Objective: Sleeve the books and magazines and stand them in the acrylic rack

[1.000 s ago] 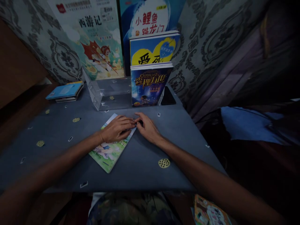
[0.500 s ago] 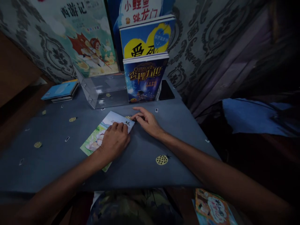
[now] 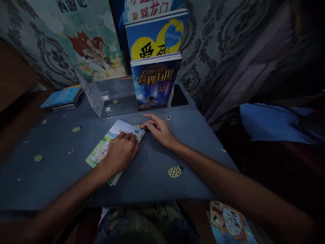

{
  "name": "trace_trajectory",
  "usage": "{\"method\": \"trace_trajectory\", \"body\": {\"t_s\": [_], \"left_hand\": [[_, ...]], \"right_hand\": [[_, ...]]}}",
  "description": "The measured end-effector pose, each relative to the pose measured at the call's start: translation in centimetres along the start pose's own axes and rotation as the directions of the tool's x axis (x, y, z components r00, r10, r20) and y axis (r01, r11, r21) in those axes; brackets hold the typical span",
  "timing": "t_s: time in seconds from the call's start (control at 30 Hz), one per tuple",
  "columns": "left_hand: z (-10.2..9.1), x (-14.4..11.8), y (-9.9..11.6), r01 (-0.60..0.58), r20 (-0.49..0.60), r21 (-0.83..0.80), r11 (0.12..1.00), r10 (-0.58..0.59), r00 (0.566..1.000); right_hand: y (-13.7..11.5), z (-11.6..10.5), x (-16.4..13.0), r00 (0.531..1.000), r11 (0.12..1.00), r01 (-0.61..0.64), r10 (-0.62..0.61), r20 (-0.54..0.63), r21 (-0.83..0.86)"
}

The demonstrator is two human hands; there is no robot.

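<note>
A thin paper book with a pale-blue and green illustrated cover [image 3: 125, 126] is laid aslant on the grey-blue covered desk [image 3: 154, 186]. Its cover is covered by the curled left hand [image 3: 122, 149], and its upper right corner is met by the right hand [image 3: 161, 130], index finger outstretched; whether paper is pinched in either grip cannot be told. The leaves are apparently being steadied or separated; light fingertip control of the loose edge seems called for. "查理九世" can be read on a glossy dark-blue book [image 3: 155, 84], "爱" on a blue book with yellow hearts [image 3: 152, 37]; the thin book's small lettering is too blurred.
</note>
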State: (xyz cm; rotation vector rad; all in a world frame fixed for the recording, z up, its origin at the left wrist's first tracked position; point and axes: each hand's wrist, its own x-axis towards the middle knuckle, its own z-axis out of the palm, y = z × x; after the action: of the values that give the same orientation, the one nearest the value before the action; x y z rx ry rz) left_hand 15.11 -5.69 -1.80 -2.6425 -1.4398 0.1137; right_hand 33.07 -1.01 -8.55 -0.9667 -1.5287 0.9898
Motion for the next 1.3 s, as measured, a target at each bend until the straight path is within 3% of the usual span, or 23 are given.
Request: {"method": "trace_trajectory", "body": {"t_s": [0.27, 0.43, 0.6, 0.73, 0.87, 1.0, 1.17, 1.3], "left_hand": [[0.4, -0.1, -0.3, -0.027, -0.070, -0.016, 1.000, 0.025, 0.997], [0.4, -0.1, -0.1, -0.006, -0.030, -0.019, 1.000, 0.005, 1.000], [0.5, -0.3, 0.4, 0.003, -0.011, -0.008, 1.000, -0.004, 1.000], [0.7, -0.4, 0.2, -0.019, -0.008, -0.016, 1.000, 0.019, 1.000], [1.3, -1.2, -1.7, -0.137, -0.059, -0.088, 0.987, 0.132, 0.989], [2.3, -3.9, -5.5, -0.264, -0.079, -0.227, 0.938, 0.252, 0.964], [3.5, -8.8, -9.3, -0.350, -0.070, -0.356, 0.867, 0.349, 0.934], [4.7, -10.8, -9.4, -0.313, -0.098, -0.342, 0.886, 0.297, 0.950]], "right_hand": [[0.0, -0.1, -0.1, 1.000, 0.999, 0.014, -0.014, -0.011, -0.048], [-0.7, -0.1, -0.3, 0.997, 0.972, 0.066, -0.071, -0.017, -0.226], [-1.4, 0.0, -0.9, 0.995, 0.886, 0.103, -0.090, 0.049, -0.451], [-2.0, 0.6, -1.6, 0.986, 0.760, 0.168, -0.115, 0.124, -0.628], [-3.0, 1.4, -2.3, 0.966, 0.619, 0.257, -0.133, 0.223, -0.743], [-3.4, 1.9, -2.7, 0.955, 0.540, 0.292, -0.126, 0.268, -0.789], [-2.7, 2.1, -2.4, 0.947, 0.571, 0.307, -0.102, 0.305, -0.761], [-2.0, 2.4, -1.7, 0.945, 0.640, 0.304, -0.110, 0.307, -0.706]]}}
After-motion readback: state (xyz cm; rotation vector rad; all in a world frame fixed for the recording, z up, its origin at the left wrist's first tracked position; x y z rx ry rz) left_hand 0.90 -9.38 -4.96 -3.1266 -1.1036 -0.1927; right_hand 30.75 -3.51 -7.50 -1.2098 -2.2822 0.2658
